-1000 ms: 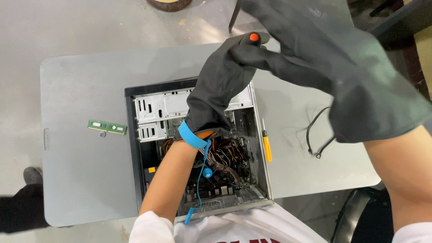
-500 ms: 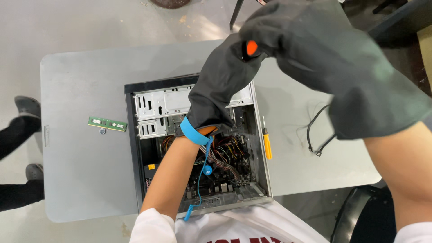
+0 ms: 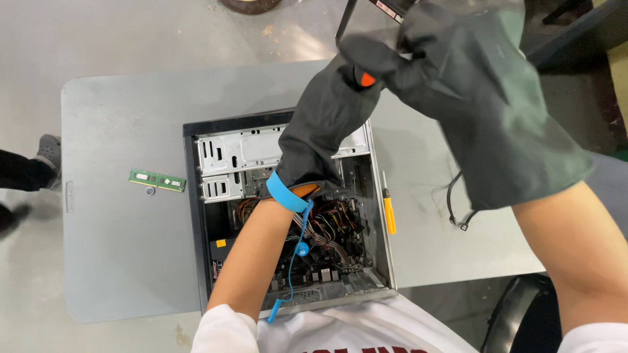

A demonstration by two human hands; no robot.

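Gloved hands (image 3: 392,85) higher, fingertips together

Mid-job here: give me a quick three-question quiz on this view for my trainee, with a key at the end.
1. True or false: the green memory stick lies on the grey table, left of the open computer case.
2. Which wrist wears the blue strap with the coiled cord?
A. left
B. right
C. neither
3. Fill in: the tool on the table just right of the case is a screwdriver with a ____ handle.

Key:
1. True.
2. A. The strap sits below the black glove on the left hand; the right hand is gloved too, its fingers meeting the left above the case.
3. Yellow.
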